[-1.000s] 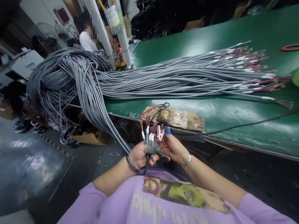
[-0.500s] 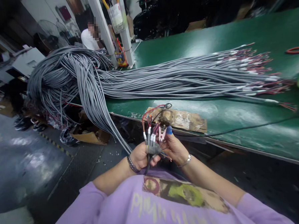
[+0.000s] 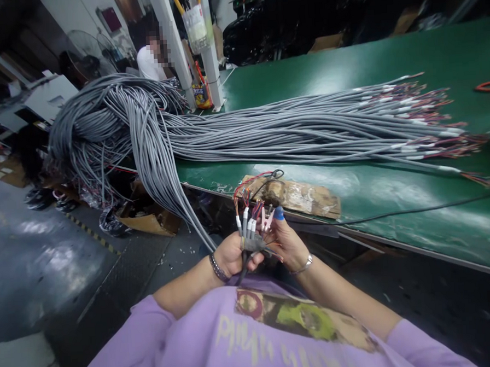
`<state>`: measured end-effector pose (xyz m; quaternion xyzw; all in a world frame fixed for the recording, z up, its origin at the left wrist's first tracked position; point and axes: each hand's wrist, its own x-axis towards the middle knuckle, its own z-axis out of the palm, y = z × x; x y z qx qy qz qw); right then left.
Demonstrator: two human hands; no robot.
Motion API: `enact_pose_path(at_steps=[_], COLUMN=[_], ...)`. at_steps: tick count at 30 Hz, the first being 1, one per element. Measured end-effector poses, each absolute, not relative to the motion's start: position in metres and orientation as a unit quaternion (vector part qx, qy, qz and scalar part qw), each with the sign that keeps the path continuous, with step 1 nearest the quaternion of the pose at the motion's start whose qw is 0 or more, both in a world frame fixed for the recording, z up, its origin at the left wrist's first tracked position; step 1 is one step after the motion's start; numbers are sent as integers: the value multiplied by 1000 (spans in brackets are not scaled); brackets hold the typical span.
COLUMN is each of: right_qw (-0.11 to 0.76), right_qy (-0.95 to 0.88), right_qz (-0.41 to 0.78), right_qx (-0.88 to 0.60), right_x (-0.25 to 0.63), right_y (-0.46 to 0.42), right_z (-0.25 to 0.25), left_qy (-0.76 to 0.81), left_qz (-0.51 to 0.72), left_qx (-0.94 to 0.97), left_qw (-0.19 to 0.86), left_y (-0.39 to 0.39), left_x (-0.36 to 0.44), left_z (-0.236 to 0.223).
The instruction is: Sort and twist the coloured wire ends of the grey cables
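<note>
My left hand [image 3: 231,254] is wrapped round several grey cables [image 3: 247,230] with white-banded ends pointing up and fine coloured wires [image 3: 254,207] fanning from them. A grey wrap [image 3: 254,243] lies round this bunch beside my fingers. My right hand [image 3: 291,244], its thumb in a blue finger cover [image 3: 278,213], is closed at the bunch's right side. Between thumb and fingers sits a small pink clip [image 3: 266,219]. Loose thin wires [image 3: 275,252] stick out toward the right palm. The right fingertips are partly hidden behind the cables.
A large bundle of grey cables [image 3: 267,130] lies along the green table [image 3: 373,198], part of it hanging over the edge. A worn wooden block [image 3: 311,199] with red and black leads sits at the near edge. White posts [image 3: 172,39] rise behind; a person [image 3: 150,62] is beyond.
The view has shifted slightly, so the table and cables appear a little further right. Both hands keep almost the same hold, and the loose wires by the right palm look more spread.
</note>
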<state>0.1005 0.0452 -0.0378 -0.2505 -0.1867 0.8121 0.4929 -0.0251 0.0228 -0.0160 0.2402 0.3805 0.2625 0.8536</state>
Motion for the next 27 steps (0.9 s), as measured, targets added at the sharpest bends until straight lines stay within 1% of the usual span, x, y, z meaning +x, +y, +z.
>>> enact_pose_path(at_steps=[11,18,27], right_qw=[493,466,500], right_qy=[-185,-159,-201], right_qz=[814,838,793], right_qx=[-246,-237,-285], right_x=[103,112,116], right_y=[44,39,38], right_z=[-39,-37,-27], left_qy=[400,423,463], left_qz=[274,331,381], left_qx=[232,271,295], left_qw=[843,799,744], left_y=[22,4,-8], left_x=[-24,-24,-15], left_z=[-15,-9,2])
